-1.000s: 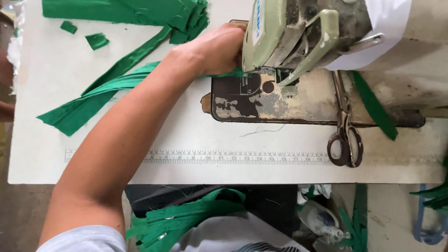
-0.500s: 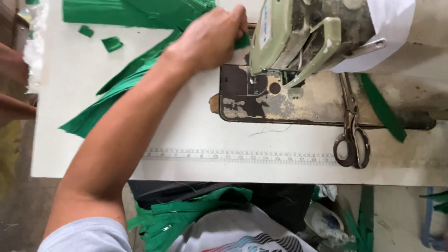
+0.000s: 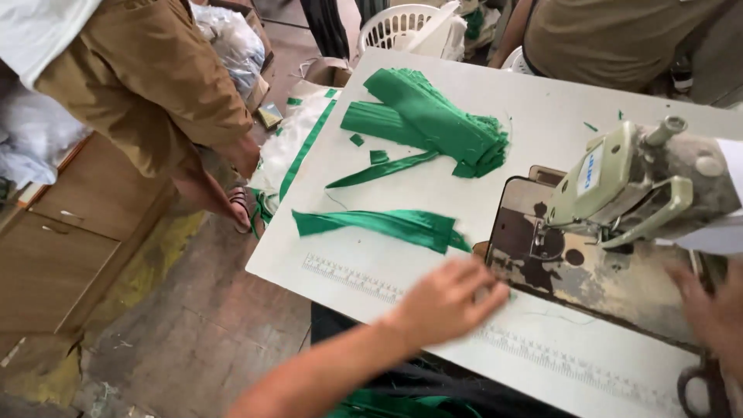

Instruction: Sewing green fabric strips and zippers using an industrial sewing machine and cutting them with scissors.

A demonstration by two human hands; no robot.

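At the bottom centre of the frame the left hand (image 3: 445,302) is lying flat on the white table (image 3: 542,116), fingers loosely spread and clamped on nothing, its fingertips resting just beside the worn metal bed plate (image 3: 588,271) of the sewing machine (image 3: 642,182). A printed ruler strip (image 3: 348,277) is running along the table edge just under that hand. At the lower right edge the right hand (image 3: 712,310) is showing blurred over the plate, and whether it is gripping anything cannot be told; a pair of scissors (image 3: 700,387) is lying just below it. Just beyond the left hand, in the middle of the frame, a folded green fabric strip (image 3: 379,224) is lying on the table, apart from the fingers. Farther up, a narrower green strip (image 3: 383,170) is lying slanted, and beyond it a stack of folded green fabric (image 3: 433,120) is sitting near the top centre. In the upper left another person in a brown shirt (image 3: 147,77) is standing beside a wooden cabinet (image 3: 70,248)
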